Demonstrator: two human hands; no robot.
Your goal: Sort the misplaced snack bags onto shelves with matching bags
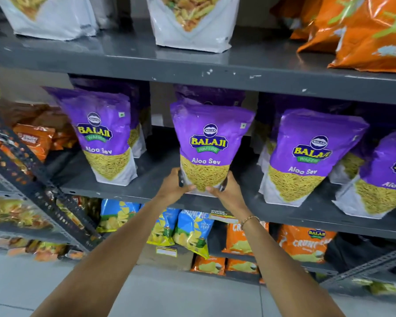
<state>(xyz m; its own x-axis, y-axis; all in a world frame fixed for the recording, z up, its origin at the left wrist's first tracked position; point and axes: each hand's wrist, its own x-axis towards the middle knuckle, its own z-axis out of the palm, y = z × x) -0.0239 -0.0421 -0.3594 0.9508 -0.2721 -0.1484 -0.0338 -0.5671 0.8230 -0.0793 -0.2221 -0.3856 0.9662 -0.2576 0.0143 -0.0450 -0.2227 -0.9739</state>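
Observation:
A purple Aloo Sev bag (209,145) stands upright at the middle of the grey shelf (160,170). My left hand (173,187) grips its lower left corner and my right hand (226,188) grips its lower right corner. Matching purple Aloo Sev bags stand on the same shelf: one to the left (101,133), one to the right (306,156) and another at the far right edge (384,179). More purple bags stand behind them in shadow.
White bags (192,21) and orange bags (364,30) stand on the shelf above. Below are blue-yellow bags (192,232) and orange bags (304,243). A second rack (32,175) with orange packs adjoins at the left. Grey floor lies below.

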